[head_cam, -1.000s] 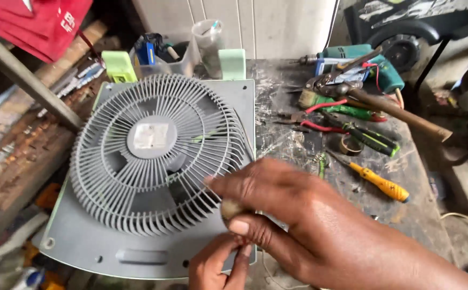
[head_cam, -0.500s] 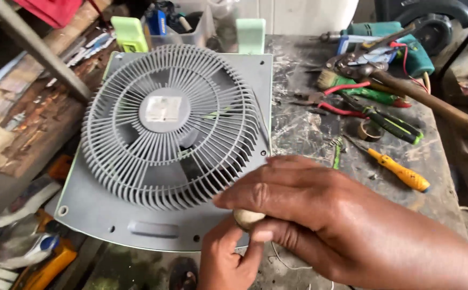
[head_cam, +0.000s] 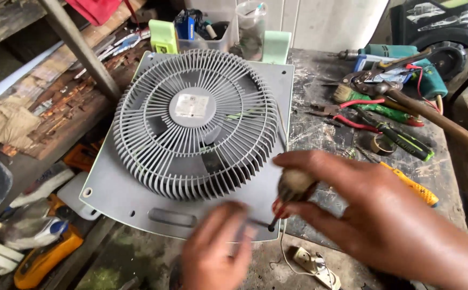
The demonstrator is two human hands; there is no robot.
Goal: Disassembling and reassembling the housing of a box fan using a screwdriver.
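Screwdriver (head_cam: 293,193) in right hand (head_cam: 373,215) — fan (head_cam: 196,123) corner

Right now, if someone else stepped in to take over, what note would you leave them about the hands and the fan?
Right hand: grips a screwdriver by its worn handle, tip down at the lower edge of the grey fan housing.
Left hand: blurred, by the tip at that edge; what it holds cannot be told.
Fan lies grille-up on the workbench; pliers and a yellow-handled screwdriver lie to the right.
Done: grille still on. Left: unclear.
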